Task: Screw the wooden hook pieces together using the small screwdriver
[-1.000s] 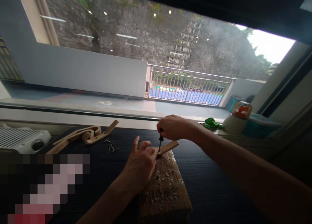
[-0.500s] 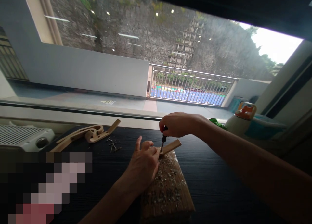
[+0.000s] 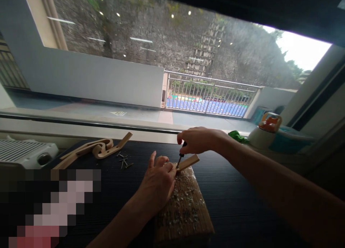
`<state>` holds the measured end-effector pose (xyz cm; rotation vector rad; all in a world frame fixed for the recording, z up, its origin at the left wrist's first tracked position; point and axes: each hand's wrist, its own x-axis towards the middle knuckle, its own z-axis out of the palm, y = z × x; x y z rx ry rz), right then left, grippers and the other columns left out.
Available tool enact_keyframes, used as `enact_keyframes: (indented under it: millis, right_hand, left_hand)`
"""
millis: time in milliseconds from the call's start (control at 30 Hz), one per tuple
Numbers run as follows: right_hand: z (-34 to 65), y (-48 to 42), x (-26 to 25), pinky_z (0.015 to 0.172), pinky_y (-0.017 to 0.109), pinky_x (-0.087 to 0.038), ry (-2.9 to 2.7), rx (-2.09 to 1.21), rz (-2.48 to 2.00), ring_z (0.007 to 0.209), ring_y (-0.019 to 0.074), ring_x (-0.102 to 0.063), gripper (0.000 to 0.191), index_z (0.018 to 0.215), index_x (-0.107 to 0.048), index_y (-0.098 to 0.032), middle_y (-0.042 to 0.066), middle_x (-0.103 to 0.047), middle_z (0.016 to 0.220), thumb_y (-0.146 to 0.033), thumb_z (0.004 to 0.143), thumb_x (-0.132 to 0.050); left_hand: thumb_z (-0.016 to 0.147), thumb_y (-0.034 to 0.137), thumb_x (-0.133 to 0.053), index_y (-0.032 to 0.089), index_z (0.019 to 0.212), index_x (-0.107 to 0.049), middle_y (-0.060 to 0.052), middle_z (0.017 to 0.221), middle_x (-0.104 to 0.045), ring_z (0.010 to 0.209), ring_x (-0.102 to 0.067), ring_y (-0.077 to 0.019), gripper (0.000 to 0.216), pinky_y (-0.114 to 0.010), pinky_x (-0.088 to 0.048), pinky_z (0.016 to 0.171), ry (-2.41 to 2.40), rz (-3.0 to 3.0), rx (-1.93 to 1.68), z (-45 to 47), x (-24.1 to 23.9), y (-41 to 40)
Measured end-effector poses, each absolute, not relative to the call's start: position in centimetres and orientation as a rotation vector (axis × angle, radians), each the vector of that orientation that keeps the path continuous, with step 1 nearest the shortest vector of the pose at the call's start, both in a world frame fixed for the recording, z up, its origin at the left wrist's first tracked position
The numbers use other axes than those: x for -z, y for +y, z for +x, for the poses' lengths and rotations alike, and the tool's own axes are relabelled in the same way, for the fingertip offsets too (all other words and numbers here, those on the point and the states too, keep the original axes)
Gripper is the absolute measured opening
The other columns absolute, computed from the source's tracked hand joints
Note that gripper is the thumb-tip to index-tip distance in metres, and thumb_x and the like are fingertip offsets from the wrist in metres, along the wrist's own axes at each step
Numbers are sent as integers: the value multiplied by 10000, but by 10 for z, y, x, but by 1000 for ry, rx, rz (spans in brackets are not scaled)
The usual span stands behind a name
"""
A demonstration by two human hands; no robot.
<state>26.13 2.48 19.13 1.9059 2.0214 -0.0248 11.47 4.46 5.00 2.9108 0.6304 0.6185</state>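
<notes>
My right hand (image 3: 198, 140) is closed round the dark handle of a screwdriver (image 3: 180, 160), whose tip points down at a bent wooden strip (image 3: 188, 162). That strip lies across the far end of a wooden block (image 3: 185, 205) with many small shiny bits of metal on its top. With thumb and fingers my left hand (image 3: 160, 181) pinches the strip's near part against the block, and its index finger sticks up. Whether a screw sits under the tip is too small to tell.
Several loose screws (image 3: 124, 161) lie on the dark table (image 3: 229, 190) left of the block. Behind them are curved wooden pieces (image 3: 102, 149). A white heater-like device (image 3: 29, 151) stands far left; a white jug with an orange top (image 3: 265, 131) and a green cloth (image 3: 237, 136) sit far right.
My right hand has shifted slightly and turned at the wrist, and the screwdriver leans a little more. My left hand and the wooden strip stay in place on the block.
</notes>
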Motion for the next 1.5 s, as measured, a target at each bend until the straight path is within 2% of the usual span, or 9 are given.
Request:
enact_keyframes:
  millis: [67,233,467,700,800,933,1267,1400,1500]
  right_hand:
    - [262,24,-198,567,291,-377,2031,62,1923,763,199,-571,404,1126,-618,-196,71,-669,931,-333,748,-583]
    - [256,24,-201,574,276,-379,2070,131,1860,732,163,-560,300,1015,-676,-175,66,-674,900,-166,765,-512]
    - [253,28,-184,596,286,-366,2091,7,1862,768,176,-558,277,970,-672,-114,110,-675,918,-210,819,-460]
    - [258,28,-194,538,291,-368,2017,62,1910,716,188,-561,326,1020,-670,-154,91,-677,905,-328,785,-526]
    - [257,28,-201,549,281,-378,2052,138,1897,721,178,-562,330,1060,-660,-204,55,-678,914,-256,755,-547]
    - [258,29,-197,584,275,-381,2091,144,1860,726,161,-557,297,995,-687,-196,52,-681,891,-172,762,-505]
    - [261,26,-186,560,274,-351,2080,51,1904,679,149,-529,293,951,-678,-139,84,-672,862,-228,826,-428]
    - [259,24,-195,543,288,-360,2018,77,1947,718,183,-548,325,1047,-657,-177,83,-669,902,-307,799,-491]
    - [259,24,-198,563,288,-371,2057,94,1933,741,183,-554,330,1081,-640,-219,56,-669,921,-263,779,-516]
  left_hand:
    - [816,151,-461,193,1110,-590,-61,1023,-637,1129,-434,-270,324,-583,-92,1085,632,2909,-606,115,-51,44]
    - [820,159,-456,191,1094,-598,-58,1033,-634,1125,-436,-271,310,-581,-86,1087,645,2910,-585,116,-51,44]
    - [822,162,-462,202,1049,-610,-51,1014,-628,1123,-438,-264,274,-579,-80,1088,649,2920,-602,116,-49,45]
    - [821,159,-474,191,1090,-591,-50,1021,-630,1121,-441,-261,294,-575,-97,1090,654,2931,-609,115,-50,44]
    - [828,165,-477,199,1078,-595,-39,1030,-632,1125,-440,-255,278,-572,-97,1094,652,2927,-608,115,-51,43]
    - [834,167,-474,202,1096,-590,-35,1041,-634,1128,-439,-252,288,-571,-94,1097,659,2929,-610,117,-50,44]
    - [833,172,-481,195,1095,-592,-39,1033,-632,1130,-443,-251,286,-568,-100,1098,672,2942,-589,116,-50,44]
    - [837,164,-467,192,1079,-596,-32,1031,-635,1123,-442,-251,275,-572,-101,1095,667,2950,-606,116,-50,43]
    - [840,171,-466,196,1079,-595,-30,1032,-635,1124,-439,-251,273,-571,-98,1095,657,2946,-614,115,-49,44]
